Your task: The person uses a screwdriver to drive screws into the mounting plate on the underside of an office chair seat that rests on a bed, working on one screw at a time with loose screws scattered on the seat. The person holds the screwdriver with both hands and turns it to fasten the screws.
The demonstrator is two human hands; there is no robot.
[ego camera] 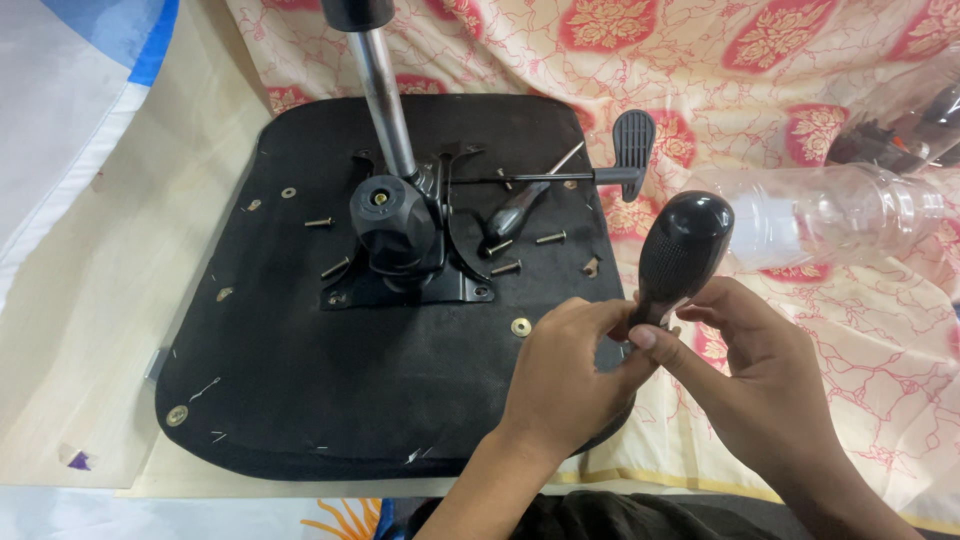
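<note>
My pale wooden worktop, partly draped with a red-flowered cream cloth, an upturned black chair seat lying on it, a clear plastic bottle resting on the cloth

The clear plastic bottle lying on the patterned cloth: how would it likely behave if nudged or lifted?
The clear plastic bottle lies on its side and is round, so a nudge would probably roll it, though the soft patterned cloth may slow it. It looks empty and thin-walled, so it is likely light and would dent under a firm squeeze.
</note>
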